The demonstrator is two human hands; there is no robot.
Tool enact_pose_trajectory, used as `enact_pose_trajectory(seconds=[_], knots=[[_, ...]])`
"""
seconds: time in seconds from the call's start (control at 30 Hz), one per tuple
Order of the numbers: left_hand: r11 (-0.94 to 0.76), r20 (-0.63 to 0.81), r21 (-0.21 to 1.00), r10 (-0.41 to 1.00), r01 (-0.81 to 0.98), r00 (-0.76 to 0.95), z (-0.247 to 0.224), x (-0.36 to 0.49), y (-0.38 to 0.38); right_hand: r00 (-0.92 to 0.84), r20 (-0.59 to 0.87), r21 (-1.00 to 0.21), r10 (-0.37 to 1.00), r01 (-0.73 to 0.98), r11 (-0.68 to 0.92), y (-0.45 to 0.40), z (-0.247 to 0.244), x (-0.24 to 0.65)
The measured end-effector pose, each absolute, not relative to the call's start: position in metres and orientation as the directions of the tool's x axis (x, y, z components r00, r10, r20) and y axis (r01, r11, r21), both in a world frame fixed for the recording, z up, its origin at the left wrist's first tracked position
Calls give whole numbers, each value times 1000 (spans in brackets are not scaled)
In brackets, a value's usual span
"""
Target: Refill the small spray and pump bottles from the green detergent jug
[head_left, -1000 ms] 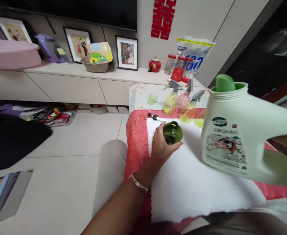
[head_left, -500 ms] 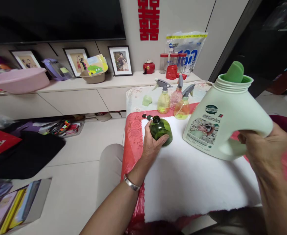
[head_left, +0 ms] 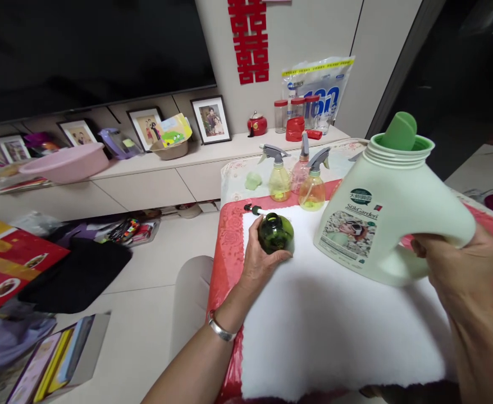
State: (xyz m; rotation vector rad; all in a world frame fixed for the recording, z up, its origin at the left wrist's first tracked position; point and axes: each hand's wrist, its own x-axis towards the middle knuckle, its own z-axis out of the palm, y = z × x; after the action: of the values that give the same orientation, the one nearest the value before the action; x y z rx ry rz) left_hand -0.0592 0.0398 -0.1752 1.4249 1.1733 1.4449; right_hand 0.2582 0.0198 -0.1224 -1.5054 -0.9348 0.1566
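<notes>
My left hand (head_left: 260, 261) is wrapped around a small round dark green bottle (head_left: 278, 241) with an open neck, at the left of the white cloth (head_left: 334, 336). Just behind it lies a dark green pump top (head_left: 255, 210) with a pale tube. On the right, my right hand (head_left: 468, 266) grips the handle of a large pale green detergent jug (head_left: 351, 224). The jug is upright, its cap off and a green spout (head_left: 400, 132) showing in its mouth. I cannot tell whether its base touches the cloth.
Behind the cloth stand a yellow spray bottle (head_left: 279, 182), a pink one (head_left: 300, 174) and an orange-yellow one (head_left: 312, 192). A light green lump (head_left: 253, 180) lies beside them. Red-lidded jars (head_left: 281, 116) and a plastic bag (head_left: 326, 84) are on the cabinet.
The camera view has tilted and shifted, so the room sits differently in the picture. The small bottle appears slightly lower and more upright. Both hands keep their holds.
</notes>
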Motion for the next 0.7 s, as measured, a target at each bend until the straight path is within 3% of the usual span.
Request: enact_pose_trajectory(seconds=[0.17,0.43,0.57,0.7], knots=[[-250,262,947,964,201,-38,-176,-59,38,666,406,-882,626,465,76,18,-121,255],[-239,243,962,970,131,-14,-175,-58,35,713,325,-897,621,440,-35,17,-126,260],[-226,238,966,967,123,-96,-169,-60,31,731,292,-902,617,424,-76,18,-125,260],[-120,146,984,967,130,-208,-151,-71,29,729,282,-895,623,434,-104,17,-123,258]])
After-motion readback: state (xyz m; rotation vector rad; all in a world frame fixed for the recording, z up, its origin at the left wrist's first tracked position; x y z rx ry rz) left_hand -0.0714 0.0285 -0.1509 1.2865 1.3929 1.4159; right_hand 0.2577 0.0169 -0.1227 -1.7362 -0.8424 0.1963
